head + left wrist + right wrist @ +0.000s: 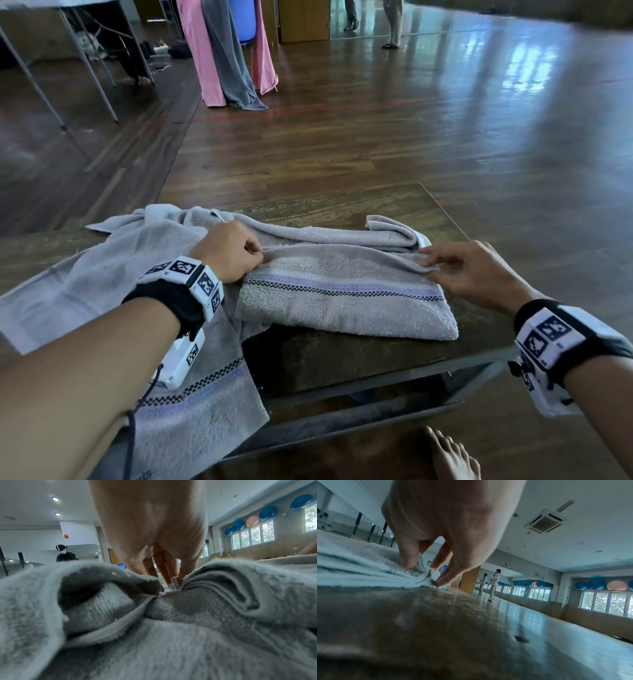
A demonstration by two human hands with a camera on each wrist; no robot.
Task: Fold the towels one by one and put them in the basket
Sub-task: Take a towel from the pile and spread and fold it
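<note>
Underneath both hands lies the dark wooden tabletop (342, 349), standing on a wooden floor (411, 137). Out beyond the left grip, a loose grey towel (85, 281) sprawls over the tabletop's left side, one striped end hanging off the near edge. Between the two grips stretches the folded grey towel (346, 308), flat on the tabletop, its checkered and lilac stripe running just nearer the person than the pinched fold. The left hand (227, 253) has its fingers curled, pinching the left end of that upper fold; the left wrist view shows fingertips (169, 580) pressed into bunched cloth. The right hand (476, 270) pinches the right end of the same fold between thumb (410, 559) and fingers, the others reaching down to the towel's corner at the tabletop.
</note>
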